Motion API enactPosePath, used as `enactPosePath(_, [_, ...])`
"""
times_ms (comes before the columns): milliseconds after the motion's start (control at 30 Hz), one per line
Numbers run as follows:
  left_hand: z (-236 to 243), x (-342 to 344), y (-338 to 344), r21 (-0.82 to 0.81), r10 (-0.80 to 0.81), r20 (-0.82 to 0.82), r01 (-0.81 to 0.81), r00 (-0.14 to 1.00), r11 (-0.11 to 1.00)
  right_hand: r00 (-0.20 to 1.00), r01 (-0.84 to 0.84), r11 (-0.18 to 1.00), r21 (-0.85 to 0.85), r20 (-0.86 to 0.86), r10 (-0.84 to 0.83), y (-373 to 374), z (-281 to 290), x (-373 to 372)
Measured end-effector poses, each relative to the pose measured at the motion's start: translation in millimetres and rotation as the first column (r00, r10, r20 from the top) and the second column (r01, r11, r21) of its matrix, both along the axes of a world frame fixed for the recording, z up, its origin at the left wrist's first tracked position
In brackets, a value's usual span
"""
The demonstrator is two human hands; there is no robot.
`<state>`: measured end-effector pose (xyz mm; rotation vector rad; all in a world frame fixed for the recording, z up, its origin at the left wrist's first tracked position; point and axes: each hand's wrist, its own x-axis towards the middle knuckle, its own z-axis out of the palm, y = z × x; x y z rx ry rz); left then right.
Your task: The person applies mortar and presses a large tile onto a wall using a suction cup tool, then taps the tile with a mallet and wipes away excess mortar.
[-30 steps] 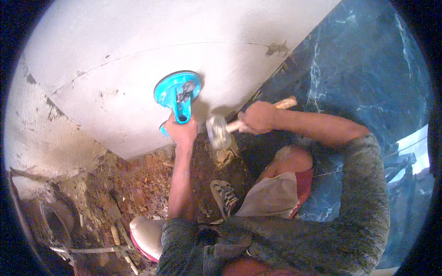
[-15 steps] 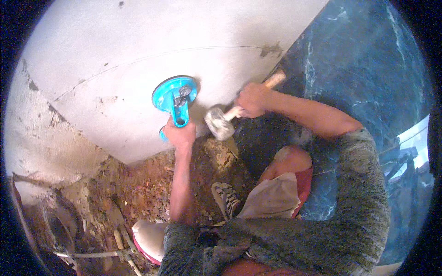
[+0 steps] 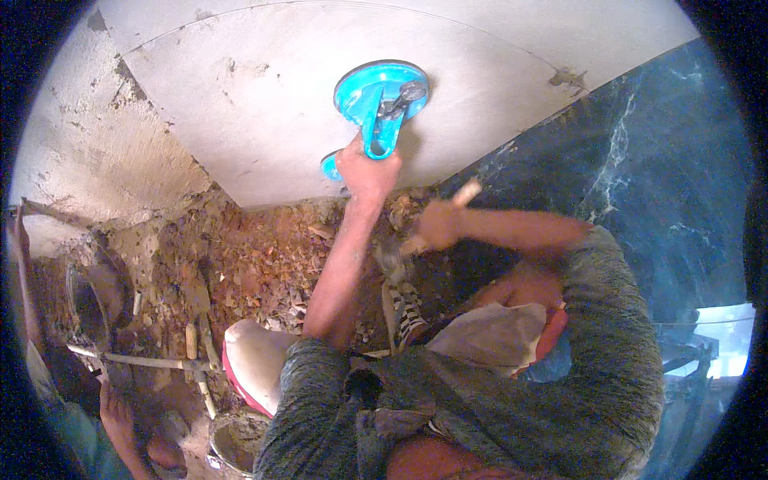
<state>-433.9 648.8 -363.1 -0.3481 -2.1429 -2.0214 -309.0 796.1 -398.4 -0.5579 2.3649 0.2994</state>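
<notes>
My left hand (image 3: 368, 170) is closed round the handle of a bright blue suction-cup lifter (image 3: 382, 90). The lifter's round pad lies against a large pale slab (image 3: 272, 108), and a second blue pad shows partly beside my wrist. In my right hand (image 3: 437, 224), closed and smeared by motion, is a mallet (image 3: 467, 193) with a wooden handle. Its blurred head hangs low above my patterned shoe (image 3: 406, 314), apart from the slab. A dark blue, white-veined marble-look slab (image 3: 640, 184) meets the pale one along a slanting edge at the right.
Rubble-strewn earth (image 3: 256, 272) lies below the pale slab. At the lower left are a black tub (image 3: 88, 304), a wooden stick (image 3: 132, 360), a tool with a wooden grip (image 3: 191, 342) and a bucket (image 3: 232, 440). Another person's arm (image 3: 120, 420) reaches in there.
The view has shifted, so the lifter sits higher and further right. My right hand has swung the mallet down, away from the pale slab. Another person has come into view at lower left.
</notes>
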Motion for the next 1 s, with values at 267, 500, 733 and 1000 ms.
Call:
enactPosePath(267, [5, 0, -1, 0.0, -0.008, -0.009, 0.008, 1.0, 1.0, 0.993, 0.117, 0.993, -0.015, -0.016, -0.117, 18, -34, -17])
enactPosePath(500, [-5, -2, 2, -0.068, -0.013, 0.001, 0.013, 1.0, 0.998, 0.982, 0.168, 0.985, 0.031, -0.093, -0.165, 31, -27, -17])
enactPosePath(733, [-1, -2, -2, -0.028, 0.007, -0.008, -0.007, 1.0, 1.0, 0.979, 0.202, 0.967, 0.157, -0.017, -0.202, 29, 28, -44])
enactPosePath(1000, [-10, -2, 4, 0.004, -0.014, 0.01, 0.014, 1.0, 1.0, 0.966, 0.235, 0.969, 0.08, -0.132, -0.223, 49, 32, -31])
